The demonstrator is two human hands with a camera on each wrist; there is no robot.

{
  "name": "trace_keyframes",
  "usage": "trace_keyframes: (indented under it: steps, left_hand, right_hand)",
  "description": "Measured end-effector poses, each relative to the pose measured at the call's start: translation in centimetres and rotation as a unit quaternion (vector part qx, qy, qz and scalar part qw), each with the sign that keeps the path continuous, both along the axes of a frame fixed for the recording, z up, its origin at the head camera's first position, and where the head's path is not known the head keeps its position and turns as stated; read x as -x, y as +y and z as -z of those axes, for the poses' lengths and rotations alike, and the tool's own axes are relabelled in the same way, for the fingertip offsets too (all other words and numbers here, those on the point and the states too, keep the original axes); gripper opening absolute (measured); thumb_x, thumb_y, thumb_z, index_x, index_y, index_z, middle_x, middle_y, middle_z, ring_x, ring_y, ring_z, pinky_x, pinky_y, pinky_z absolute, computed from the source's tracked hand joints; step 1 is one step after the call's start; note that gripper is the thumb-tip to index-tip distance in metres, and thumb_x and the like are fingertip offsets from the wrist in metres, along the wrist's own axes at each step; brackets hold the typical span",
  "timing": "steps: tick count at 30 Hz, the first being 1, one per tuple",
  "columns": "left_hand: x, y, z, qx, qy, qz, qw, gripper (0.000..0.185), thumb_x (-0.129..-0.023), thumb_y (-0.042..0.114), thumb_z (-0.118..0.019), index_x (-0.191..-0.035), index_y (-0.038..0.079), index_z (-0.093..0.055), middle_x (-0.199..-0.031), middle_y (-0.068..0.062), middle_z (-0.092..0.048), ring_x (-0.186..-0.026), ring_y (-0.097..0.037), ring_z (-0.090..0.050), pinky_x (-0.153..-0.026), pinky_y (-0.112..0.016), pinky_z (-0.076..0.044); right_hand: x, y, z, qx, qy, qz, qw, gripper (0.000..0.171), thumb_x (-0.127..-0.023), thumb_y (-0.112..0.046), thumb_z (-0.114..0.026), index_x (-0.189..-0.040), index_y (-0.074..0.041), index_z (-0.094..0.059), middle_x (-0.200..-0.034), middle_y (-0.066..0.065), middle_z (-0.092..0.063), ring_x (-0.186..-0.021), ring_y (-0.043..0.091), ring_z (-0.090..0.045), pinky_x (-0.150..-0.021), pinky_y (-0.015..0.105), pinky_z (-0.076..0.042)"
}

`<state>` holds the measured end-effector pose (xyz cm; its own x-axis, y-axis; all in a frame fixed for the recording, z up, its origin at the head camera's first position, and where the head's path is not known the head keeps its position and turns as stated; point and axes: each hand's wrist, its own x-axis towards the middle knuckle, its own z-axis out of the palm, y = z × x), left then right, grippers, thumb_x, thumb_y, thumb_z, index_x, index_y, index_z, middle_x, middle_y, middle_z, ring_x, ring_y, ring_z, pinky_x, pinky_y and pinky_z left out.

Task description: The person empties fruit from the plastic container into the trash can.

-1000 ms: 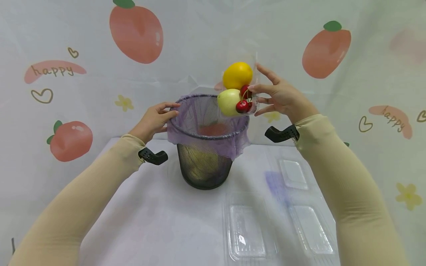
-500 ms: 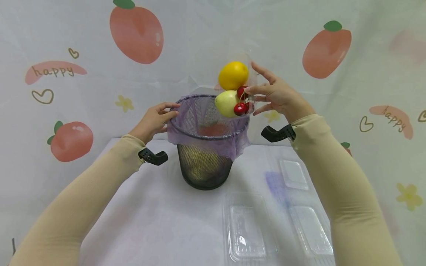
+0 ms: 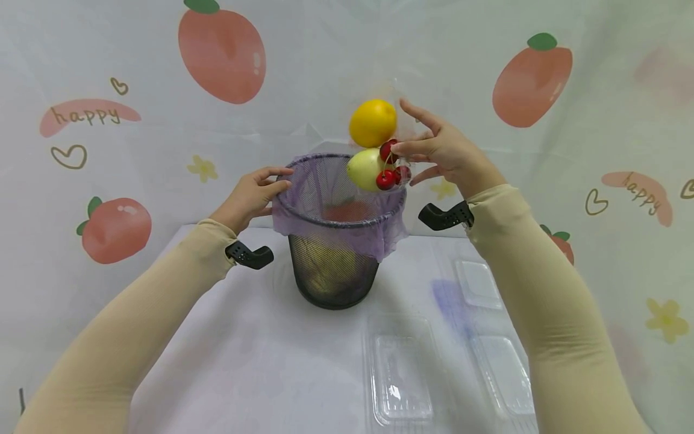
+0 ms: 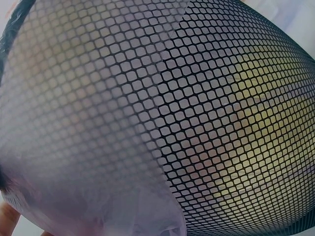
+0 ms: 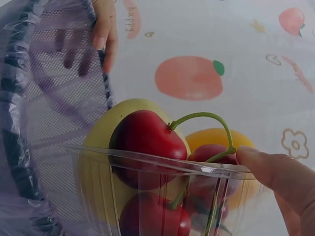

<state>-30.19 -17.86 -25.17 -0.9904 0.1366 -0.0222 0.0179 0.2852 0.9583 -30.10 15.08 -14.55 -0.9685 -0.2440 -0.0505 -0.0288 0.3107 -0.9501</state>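
My right hand pinches a clear tray tipped on edge above the far right rim of the bin, which stands mid-desk. A lemon, a pale pear and cherries crowd the tray's mouth, right at the rim. My left hand steadies the bin, its grip closed over the left rim and the purple liner. By my reading, this is the emptying step; the next move calls for more tilt so the fruit drops inside, with the bin kept from shifting. The tray is nearly invisible from the head view. The bin's contents show only as yellow and reddish blurs through the mesh. Empty trays lie near right, partly cut off.
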Motion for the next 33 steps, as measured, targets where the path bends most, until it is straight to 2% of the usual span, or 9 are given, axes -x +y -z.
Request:
trace_keyframes:
  steps: [7,10,16,20,26,33]
  left_hand:
    - [0.02,-0.03,-0.02,-0.003,0.000,0.000,1.0000,0.045,-0.100,0.028,-0.053,-0.144,0.019,-0.046,-0.130,-0.007,-0.045,-0.113,-0.019,-0.047,-0.106,-0.048,-0.043]
    - [0.01,-0.09,-0.03,-0.004,-0.001,-0.001,1.0000,0.045,-0.099,0.028,-0.054,-0.144,0.020,-0.047,-0.130,-0.007,-0.045,-0.114,-0.019,-0.046,-0.106,-0.048,-0.043]
    - [-0.08,-0.20,-0.09,-0.005,-0.003,-0.002,1.0000,0.046,-0.099,0.028,-0.054,-0.144,0.020,-0.047,-0.131,-0.007,-0.045,-0.116,-0.020,-0.046,-0.106,-0.048,-0.043]
    - [-0.12,-0.24,-0.08,-0.007,-0.002,-0.002,1.0000,0.046,-0.099,0.028,-0.054,-0.144,0.020,-0.047,-0.134,-0.008,-0.044,-0.119,-0.021,-0.046,-0.107,-0.048,-0.043]
    - [-0.17,-0.19,0.00,-0.008,-0.001,-0.002,1.0000,0.046,-0.099,0.028,-0.054,-0.143,0.019,-0.047,-0.134,-0.009,-0.044,-0.118,-0.021,-0.047,-0.107,-0.048,-0.043]
    - [-0.18,-0.14,-0.01,-0.006,0.001,0.000,1.0000,0.046,-0.099,0.028,-0.055,-0.143,0.019,-0.047,-0.129,-0.007,-0.046,-0.113,-0.019,-0.048,-0.106,-0.048,-0.043]
  right_hand:
    - [-0.03,-0.32,-0.23,-0.002,0.008,-0.004,1.000,0.078,-0.087,-0.018,-0.073,-0.140,-0.060,-0.033,-0.112,0.005,-0.052,-0.128,0.033,-0.049,-0.073,0.047,-0.060]
    - [-0.06,-0.44,-0.35,-0.002,0.011,-0.006,1.000,0.079,-0.086,-0.018,-0.074,-0.141,-0.058,-0.033,-0.110,0.004,-0.054,-0.125,0.030,-0.052,-0.073,0.048,-0.060]
    - [-0.20,-0.60,-0.38,-0.009,0.018,-0.009,1.000,0.080,-0.085,-0.017,-0.075,-0.139,-0.060,-0.035,-0.103,-0.001,-0.060,-0.108,0.020,-0.060,-0.079,0.051,-0.058]
    - [-0.23,-0.61,-0.34,-0.016,0.022,-0.008,1.000,0.080,-0.085,-0.017,-0.075,-0.138,-0.060,-0.035,-0.094,-0.003,-0.062,-0.097,0.018,-0.060,-0.075,0.048,-0.059]
    - [-0.24,-0.70,-0.28,-0.026,0.020,-0.007,0.999,0.080,-0.086,-0.015,-0.074,-0.138,-0.061,-0.034,-0.101,0.000,-0.054,-0.110,0.023,-0.057,-0.071,0.044,-0.060]
    - [-0.27,-0.88,-0.24,-0.046,0.025,0.001,0.999,0.080,-0.087,-0.016,-0.073,-0.140,-0.059,-0.032,-0.110,0.002,-0.048,-0.118,0.028,-0.050,-0.076,0.047,-0.059]
